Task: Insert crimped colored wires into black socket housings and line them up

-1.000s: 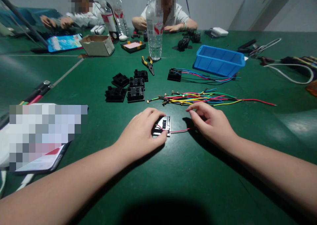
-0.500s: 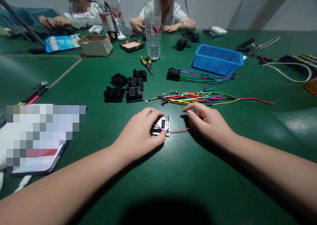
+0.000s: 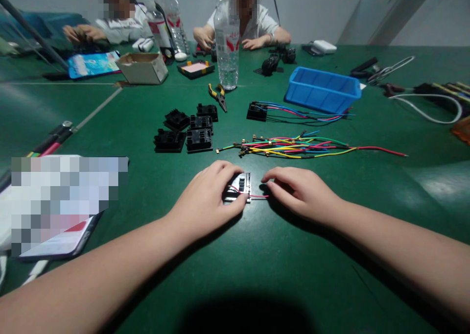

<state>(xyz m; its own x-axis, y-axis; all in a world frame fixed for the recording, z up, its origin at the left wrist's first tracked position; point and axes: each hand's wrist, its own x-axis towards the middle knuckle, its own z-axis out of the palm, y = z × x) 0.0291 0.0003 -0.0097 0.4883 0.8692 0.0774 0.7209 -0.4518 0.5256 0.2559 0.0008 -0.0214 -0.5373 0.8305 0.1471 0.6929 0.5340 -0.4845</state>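
Note:
My left hand (image 3: 211, 199) is closed over a black plastic housing (image 3: 243, 183) lying on the green table, its thumb pressing the near edge; the hand covers the housing's left part. A thin red wire (image 3: 258, 196) runs across the housing and out to the right. My right hand (image 3: 303, 189) rests at that wire's visible right end, thumb and forefinger curled close together; the wire disappears under the thumb. Beyond my hands lies a loose bundle of coloured wires (image 3: 286, 145) with metal terminals. Several similar black housings (image 3: 199, 140) sit at the far left of it.
A wired black housing (image 3: 257, 111), yellow-handled pliers (image 3: 219, 98) and a blue bin (image 3: 323, 90) are farther back. A water bottle (image 3: 227, 62) stands upright near a cardboard box (image 3: 142, 69). A phone (image 3: 79, 238) lies at left. Two people sit across the table.
My right hand has moved left towards the housing, and its forefinger has come down closer to the thumb. Less of the red wire shows. My left hand stays on the housing.

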